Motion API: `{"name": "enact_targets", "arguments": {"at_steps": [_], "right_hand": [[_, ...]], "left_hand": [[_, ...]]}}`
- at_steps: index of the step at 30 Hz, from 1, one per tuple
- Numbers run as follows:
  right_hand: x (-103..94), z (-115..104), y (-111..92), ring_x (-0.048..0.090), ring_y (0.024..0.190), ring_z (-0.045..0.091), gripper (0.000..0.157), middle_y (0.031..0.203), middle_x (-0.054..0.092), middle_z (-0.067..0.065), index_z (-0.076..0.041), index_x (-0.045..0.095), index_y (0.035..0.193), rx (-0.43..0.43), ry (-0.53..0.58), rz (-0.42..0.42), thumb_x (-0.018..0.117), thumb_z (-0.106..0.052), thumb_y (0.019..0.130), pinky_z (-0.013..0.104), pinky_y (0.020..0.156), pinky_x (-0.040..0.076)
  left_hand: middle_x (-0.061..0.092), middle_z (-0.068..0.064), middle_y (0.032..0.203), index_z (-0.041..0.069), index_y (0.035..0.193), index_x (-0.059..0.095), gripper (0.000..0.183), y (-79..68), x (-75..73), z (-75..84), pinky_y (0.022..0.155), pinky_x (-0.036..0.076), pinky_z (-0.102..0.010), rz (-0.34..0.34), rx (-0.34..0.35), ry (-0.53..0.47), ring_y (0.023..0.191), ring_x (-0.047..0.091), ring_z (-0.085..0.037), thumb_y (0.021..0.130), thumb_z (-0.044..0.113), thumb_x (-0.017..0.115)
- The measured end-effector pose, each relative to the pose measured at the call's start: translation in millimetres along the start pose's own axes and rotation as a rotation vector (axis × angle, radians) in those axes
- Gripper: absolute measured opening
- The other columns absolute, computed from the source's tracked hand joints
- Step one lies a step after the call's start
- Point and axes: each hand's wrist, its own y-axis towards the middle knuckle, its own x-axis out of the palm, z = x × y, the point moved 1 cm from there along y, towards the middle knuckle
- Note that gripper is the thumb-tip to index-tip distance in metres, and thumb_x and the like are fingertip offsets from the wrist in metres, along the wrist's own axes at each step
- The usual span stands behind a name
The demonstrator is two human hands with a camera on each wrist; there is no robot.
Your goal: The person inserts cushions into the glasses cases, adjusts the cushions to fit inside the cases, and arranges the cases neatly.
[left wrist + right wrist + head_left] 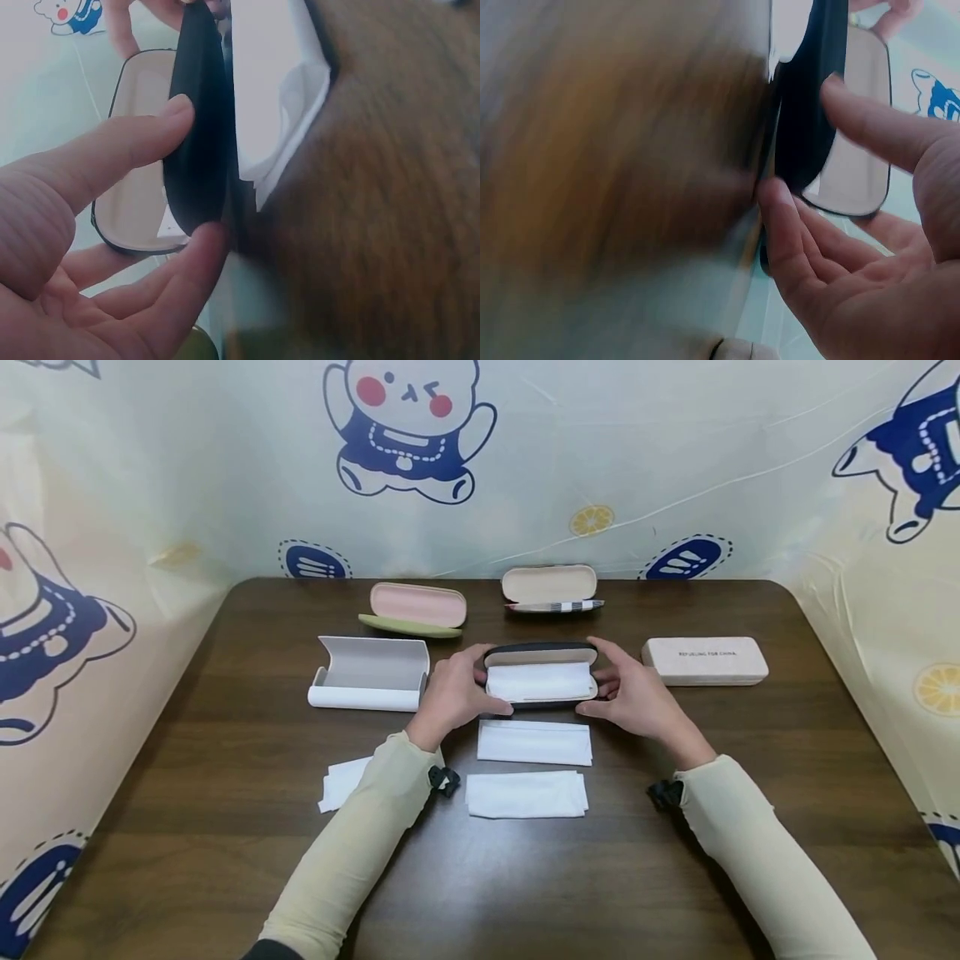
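A black glasses case (pixel 542 648) with a cream lining stands opened in the middle of the table, its lid tipped back. Inside it lies a folded white cloth (pixel 538 682). My left hand (pixel 456 693) grips the case's left end, thumb along the front and fingers around the end and behind. At the right end my right hand (pixel 633 697) holds it likewise. Both wrist views show a thumb on the black shell (pixel 196 142) and fingers curled under its end. Just in front lie two more folded white cloths, one nearer the case (pixel 534 742).
Behind stand an opened green case with pink lining (pixel 418 603) and another opened case (pixel 550 583) with a striped edge. An opened white case (pixel 367 697) is left, a closed white case (pixel 705 662) right. Another white cloth (pixel 343 783) lies partly under my left forearm.
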Motion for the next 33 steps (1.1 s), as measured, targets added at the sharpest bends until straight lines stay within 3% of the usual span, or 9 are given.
{"name": "enact_targets", "arguments": {"at_steps": [16,25,27,33], "right_hand": [[0.9,0,11,0.066,0.093,0.026,0.091,0.115,0.068,0.019,-0.015,0.034,0.155,0.052,-0.051,0.032,0.087,-0.023,0.081,0.047,0.084,0.054],[-2.2,-1,11,0.067,0.097,0.028,0.083,0.117,0.068,0.020,-0.012,0.036,0.154,0.039,-0.067,0.030,0.083,-0.026,0.086,0.049,0.085,0.054],[-2.2,0,11,0.068,0.099,0.029,0.077,0.117,0.068,0.021,-0.010,0.039,0.151,0.025,-0.065,0.037,0.081,-0.026,0.088,0.050,0.086,0.054],[-2.9,0,11,0.064,0.095,0.029,0.040,0.110,0.069,0.015,-0.009,0.062,0.125,0.025,-0.025,0.057,0.076,-0.028,0.092,0.048,0.085,0.053]], "left_hand": [[0.073,-0.010,0.106,0.019,0.147,0.054,0.093,7.0,-0.8,-4.7,0.083,0.054,-0.039,0.038,-0.027,-0.113,0.099,0.068,-0.019,0.065,0.024,0.097],[0.074,-0.007,0.099,0.019,0.138,0.063,0.085,10.4,-0.6,-9.1,0.077,0.054,-0.036,0.071,-0.041,-0.212,0.091,0.069,-0.015,0.061,0.024,0.098],[0.074,-0.007,0.100,0.018,0.135,0.066,0.079,10.6,-0.4,-11.2,0.076,0.055,-0.036,0.076,-0.036,-0.251,0.090,0.069,-0.014,0.062,0.024,0.098],[0.072,-0.002,0.113,0.014,0.114,0.078,0.049,9.2,-0.8,-13.3,0.080,0.054,-0.037,0.087,-0.042,-0.350,0.097,0.066,-0.015,0.070,0.026,0.094]]}}
